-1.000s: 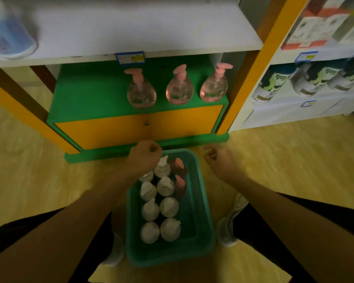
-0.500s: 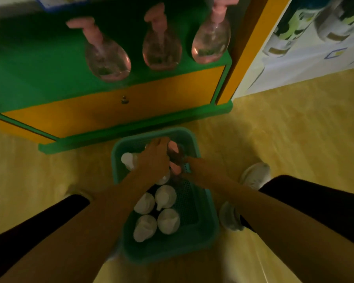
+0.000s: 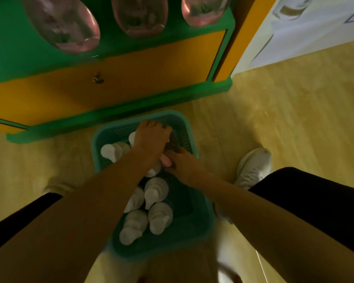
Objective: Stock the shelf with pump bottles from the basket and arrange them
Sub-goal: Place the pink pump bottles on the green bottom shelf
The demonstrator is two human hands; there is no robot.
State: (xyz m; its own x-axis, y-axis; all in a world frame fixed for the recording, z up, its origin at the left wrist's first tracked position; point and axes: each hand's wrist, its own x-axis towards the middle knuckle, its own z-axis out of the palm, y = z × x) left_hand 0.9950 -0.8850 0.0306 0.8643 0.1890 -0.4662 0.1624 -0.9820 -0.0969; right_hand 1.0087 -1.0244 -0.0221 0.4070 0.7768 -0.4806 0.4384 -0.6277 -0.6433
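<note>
A teal basket (image 3: 200,231) sits on the floor between my feet and holds several white pump bottles (image 3: 155,193). My left hand (image 3: 151,137) reaches into the basket's far right corner, its fingers curled over a dark bottle that it mostly hides. Just behind it, my right hand (image 3: 184,166) grips a pink pump bottle (image 3: 166,161); only the pink head shows between the two hands. Three clear pink pump bottles (image 3: 63,27) stand in a row on the green shelf (image 3: 8,52) above.
An orange drawer front with a small knob (image 3: 98,78) lies below the shelf, with a green plinth (image 3: 110,119) right behind the basket. My right shoe (image 3: 251,168) is beside the basket. An orange post (image 3: 233,48) and a white shelf unit (image 3: 305,37) stand to the right.
My head has dropped lower and closer to the basket. Both hands moved from above the basket's far rim down onto the pink-headed bottles and closed around them.
</note>
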